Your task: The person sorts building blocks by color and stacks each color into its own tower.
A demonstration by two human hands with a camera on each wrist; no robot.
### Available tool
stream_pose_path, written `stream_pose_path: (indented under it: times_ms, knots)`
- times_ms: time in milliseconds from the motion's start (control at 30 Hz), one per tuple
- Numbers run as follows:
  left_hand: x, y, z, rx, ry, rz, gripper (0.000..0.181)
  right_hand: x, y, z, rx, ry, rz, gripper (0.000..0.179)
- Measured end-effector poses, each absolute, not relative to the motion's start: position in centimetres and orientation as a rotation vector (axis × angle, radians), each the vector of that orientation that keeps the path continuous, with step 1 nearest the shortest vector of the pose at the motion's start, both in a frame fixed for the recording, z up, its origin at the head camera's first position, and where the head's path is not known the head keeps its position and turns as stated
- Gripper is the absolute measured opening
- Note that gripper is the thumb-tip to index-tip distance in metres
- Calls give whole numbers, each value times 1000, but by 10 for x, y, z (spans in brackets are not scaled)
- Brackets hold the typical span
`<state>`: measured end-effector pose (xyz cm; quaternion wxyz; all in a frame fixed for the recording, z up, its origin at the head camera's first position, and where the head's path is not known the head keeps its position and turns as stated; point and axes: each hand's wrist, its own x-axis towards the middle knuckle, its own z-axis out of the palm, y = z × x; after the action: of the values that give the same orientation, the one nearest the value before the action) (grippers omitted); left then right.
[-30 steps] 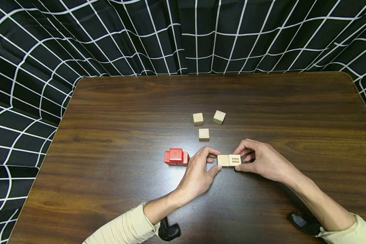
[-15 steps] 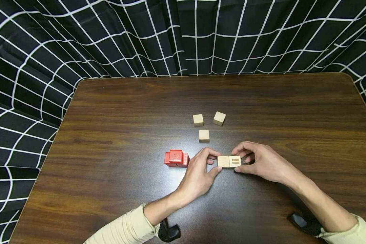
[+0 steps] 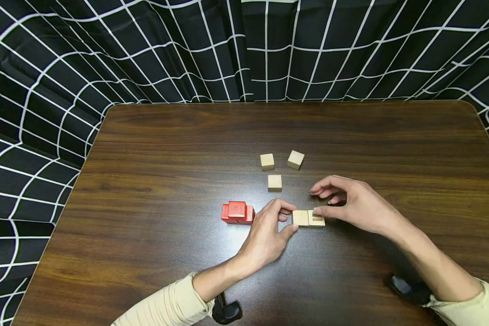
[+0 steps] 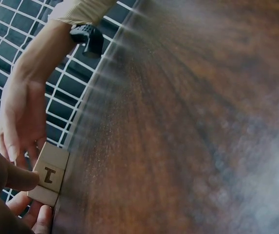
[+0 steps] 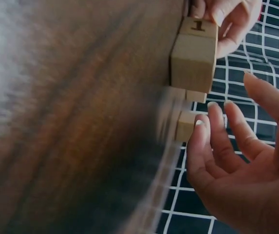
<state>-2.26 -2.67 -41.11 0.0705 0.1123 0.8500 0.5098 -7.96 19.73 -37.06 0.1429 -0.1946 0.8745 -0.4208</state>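
Observation:
Two pale wooden cubes stand side by side on the table. My left hand (image 3: 266,231) pinches the left wooden cube (image 3: 300,218) between thumb and fingers; a dark "1" mark shows on its side in the right wrist view. Against it sits the right wooden cube (image 3: 318,222), with an equals-sign mark on top that is partly covered by my right thumb in the head view. My right hand (image 5: 246,165) is spread, apart from the cubes in the right wrist view, with nothing in its fingers.
Red blocks (image 3: 237,210), one on top of others, stand just left of my left hand. Beyond the hands lie three loose wooden cubes, a near one (image 3: 275,182), a left one (image 3: 266,161) and a right one (image 3: 295,160). A gridded black curtain (image 3: 212,50) surrounds the table.
My right hand has let go of the right cube and shifted up and away, its fingers spreading. The left hand and both cubes stay in place; the head view has shifted slightly.

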Motion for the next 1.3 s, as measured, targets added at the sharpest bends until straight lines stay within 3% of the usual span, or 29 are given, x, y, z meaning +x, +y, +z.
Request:
stream_pose_path:
  times_ms: [1300]
  knots:
    - [-23, -27, -408, 313, 2553, 1502, 35, -147, 186, -368, -401, 2541, -1317, 37]
